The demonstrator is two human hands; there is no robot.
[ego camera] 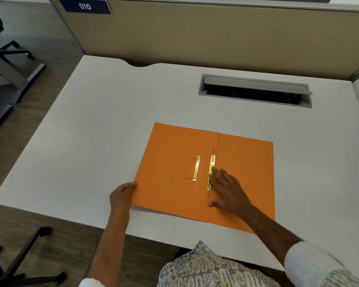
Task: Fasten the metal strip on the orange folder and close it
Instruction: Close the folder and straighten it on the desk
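An orange folder (pixel 170 162) lies open on the white desk (pixel 91 121). A gold metal strip (pixel 211 172) runs along the spine fold, and a second, shorter gold bar (pixel 196 168) with two thin prongs lies on the left cover. My right hand (pixel 226 189) rests flat on the right cover, fingers spread, fingertips touching the strip at the spine. My left hand (pixel 121 195) grips the left cover's outer edge, which is lifted slightly off the desk.
An open cable tray (pixel 255 91) is cut into the desk behind the folder. A beige partition (pixel 195 34) stands at the back. Chair bases (pixel 19 262) stand on the floor at the left. The desk's front edge is close to my body.
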